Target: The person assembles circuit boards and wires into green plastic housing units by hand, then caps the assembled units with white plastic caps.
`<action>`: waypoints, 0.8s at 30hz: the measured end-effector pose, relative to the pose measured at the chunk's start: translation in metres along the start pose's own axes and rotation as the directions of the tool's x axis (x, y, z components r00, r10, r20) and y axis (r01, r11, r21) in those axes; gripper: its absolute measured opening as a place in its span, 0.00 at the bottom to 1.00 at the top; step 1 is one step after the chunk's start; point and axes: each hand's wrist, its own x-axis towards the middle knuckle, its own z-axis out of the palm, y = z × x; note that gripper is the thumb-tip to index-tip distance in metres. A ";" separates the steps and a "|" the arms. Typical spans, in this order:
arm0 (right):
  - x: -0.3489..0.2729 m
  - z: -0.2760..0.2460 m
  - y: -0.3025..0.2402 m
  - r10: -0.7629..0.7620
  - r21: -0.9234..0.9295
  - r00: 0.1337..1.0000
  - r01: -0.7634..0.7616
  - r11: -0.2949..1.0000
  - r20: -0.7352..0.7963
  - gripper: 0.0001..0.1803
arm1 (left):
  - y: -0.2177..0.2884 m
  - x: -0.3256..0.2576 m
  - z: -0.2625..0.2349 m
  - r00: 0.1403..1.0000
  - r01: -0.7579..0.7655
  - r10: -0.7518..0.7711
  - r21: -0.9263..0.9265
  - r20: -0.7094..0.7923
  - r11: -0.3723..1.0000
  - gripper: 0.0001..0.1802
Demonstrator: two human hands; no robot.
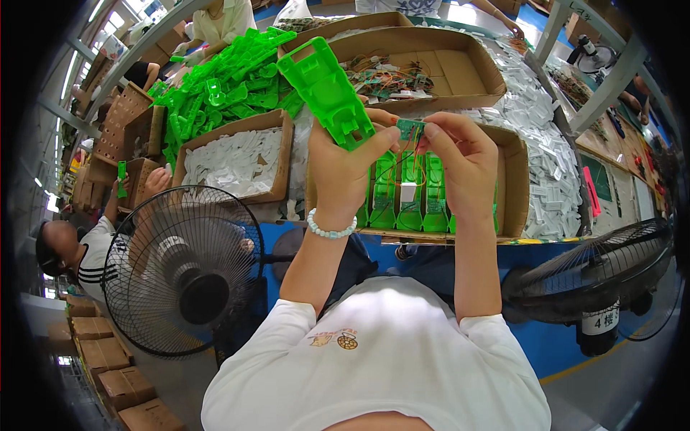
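The left hand (343, 167) gripped a green plastic housing (327, 92); the right hand (460, 154) pinched a small wired circuit board (410, 128) beside it; steady alignment looked essential.

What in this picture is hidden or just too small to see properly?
Head view only:
- Lower end of the green plastic part: covered by the left hand.
- Small circuit board: too tiny for detail, partly pinched by the right hand.
- Thin wires under it: blurred.
- Cardboard box contents: partly blocked by both hands.
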 end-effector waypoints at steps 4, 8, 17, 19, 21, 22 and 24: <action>0.002 0.000 0.004 0.017 -0.040 1.000 -0.017 0.999 -0.006 0.08 | -0.002 -0.001 0.001 0.999 0.004 -0.001 0.064 -0.051 0.998 0.27; 0.002 0.000 0.006 0.001 -0.067 1.000 -0.001 0.998 0.006 0.08 | -0.002 0.000 0.002 0.998 0.000 0.006 0.094 -0.061 0.996 0.26; 0.002 -0.002 0.006 0.087 -0.151 0.996 -0.087 0.985 -0.010 0.07 | -0.006 0.003 0.000 0.999 0.017 -0.013 0.104 -0.043 0.994 0.23; -0.001 -0.007 0.001 0.092 -0.157 0.996 -0.092 0.983 -0.011 0.07 | -0.007 0.005 0.001 0.994 0.105 -0.105 -0.005 -0.020 0.994 0.18; -0.002 -0.009 -0.006 0.077 -0.143 0.997 -0.075 0.987 0.012 0.06 | -0.011 0.006 -0.007 0.991 0.133 -0.132 -0.085 0.019 0.987 0.17; -0.002 -0.007 -0.009 0.080 -0.139 0.997 -0.078 0.987 0.012 0.06 | -0.013 0.007 -0.010 0.986 0.164 -0.155 -0.167 0.064 0.972 0.18; -0.005 -0.006 -0.013 0.080 -0.110 0.988 -0.066 0.992 0.130 0.07 | -0.014 0.006 -0.012 0.982 0.188 -0.182 -0.138 0.057 0.972 0.19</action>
